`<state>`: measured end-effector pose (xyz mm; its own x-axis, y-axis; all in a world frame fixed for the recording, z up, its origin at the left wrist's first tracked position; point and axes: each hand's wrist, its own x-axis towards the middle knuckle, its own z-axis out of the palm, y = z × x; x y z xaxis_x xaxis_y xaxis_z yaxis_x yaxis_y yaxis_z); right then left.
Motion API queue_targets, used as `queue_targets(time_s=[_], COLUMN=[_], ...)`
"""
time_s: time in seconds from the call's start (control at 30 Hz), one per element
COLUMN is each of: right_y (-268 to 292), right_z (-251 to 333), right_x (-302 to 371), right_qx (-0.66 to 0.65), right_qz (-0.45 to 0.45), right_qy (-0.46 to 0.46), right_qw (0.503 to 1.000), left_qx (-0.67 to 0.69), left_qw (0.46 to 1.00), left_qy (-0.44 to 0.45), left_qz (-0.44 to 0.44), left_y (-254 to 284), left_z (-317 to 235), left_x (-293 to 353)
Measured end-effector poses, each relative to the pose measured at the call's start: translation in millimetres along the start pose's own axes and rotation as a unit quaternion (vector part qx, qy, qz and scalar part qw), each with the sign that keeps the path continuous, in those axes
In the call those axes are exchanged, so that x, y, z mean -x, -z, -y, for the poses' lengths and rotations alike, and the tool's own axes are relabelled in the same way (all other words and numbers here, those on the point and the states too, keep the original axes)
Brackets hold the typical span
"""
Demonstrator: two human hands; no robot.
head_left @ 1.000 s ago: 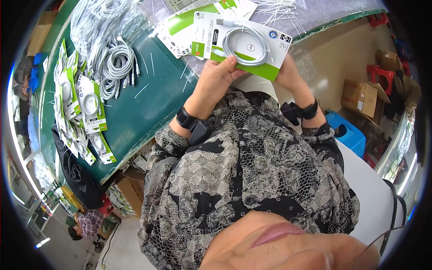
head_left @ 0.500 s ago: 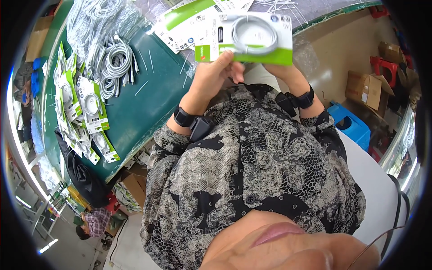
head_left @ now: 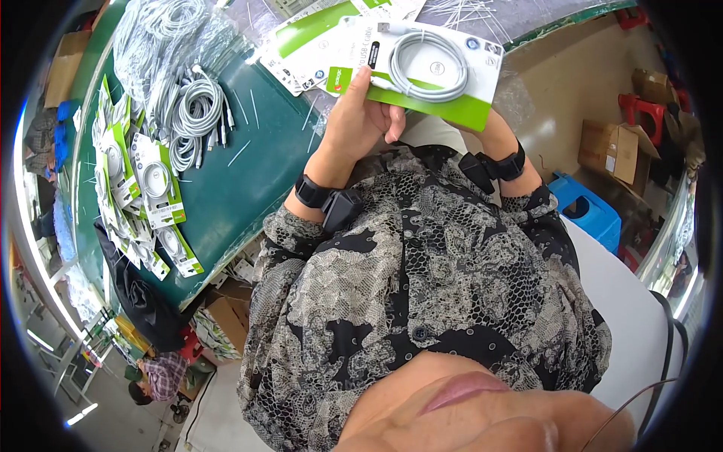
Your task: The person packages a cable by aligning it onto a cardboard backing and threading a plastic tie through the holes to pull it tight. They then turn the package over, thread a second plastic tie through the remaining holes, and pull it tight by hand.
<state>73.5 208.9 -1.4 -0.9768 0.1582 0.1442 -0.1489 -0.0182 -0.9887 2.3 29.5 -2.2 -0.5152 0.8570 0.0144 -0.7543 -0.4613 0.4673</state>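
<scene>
The card (head_left: 477, 64) is in the upper middle of the frame, raised between both hands in front of the bench (head_left: 248, 177), front face up toward the camera. Its long axis runs nearly left to right, with the right end dipping slightly toward the bottom of the frame. From the left hand (head_left: 361, 117) it lies up and to the right: the thumb rests over the front at the lower left part, seemingly pinching it, while other fingers curl just below the edge. The right hand (head_left: 495, 129) comes up to the lower right corner and goes behind it, so its fingers are hidden and I cannot tell whether they grip or merely support. Both hands are thus close to the card, the left at one end, the right at the other. On the front sits a coiled grey cable (head_left: 429, 97). The printing is plain in layout: white above, a green band below, a small red mark in the green at the left corner, dark lettering set crosswise at the left end beside a black label, small icons at the upper right, and a round mark inside the coil. Flat cards (head_left: 305, 47) just behind it repeat the green and white, with tiny icons. At the left of the frame lie packed cards (head_left: 120, 177), with loose cables (head_left: 199, 105) beside them, their print too small to make out.
</scene>
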Motion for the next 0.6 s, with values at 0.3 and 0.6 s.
queue_targets(time_s=[0.3, 0.6], right_y=[-11.9, -21.2], right_z=[-13.6, 4.6], right_x=[-2.7, 2.4], right_qx=[0.237, 0.293], right_qz=[-0.041, 0.003], right_qy=[0.14, 0.199], right_qw=[0.961, 0.935], left_qx=[-0.059, -0.065], left_qw=[0.993, 0.987], left_qy=[-0.018, -0.051], left_qz=[-0.105, -0.137], left_y=[-17.2, -5.0], left_z=[13.7, 10.4], left_x=[6.0, 4.7])
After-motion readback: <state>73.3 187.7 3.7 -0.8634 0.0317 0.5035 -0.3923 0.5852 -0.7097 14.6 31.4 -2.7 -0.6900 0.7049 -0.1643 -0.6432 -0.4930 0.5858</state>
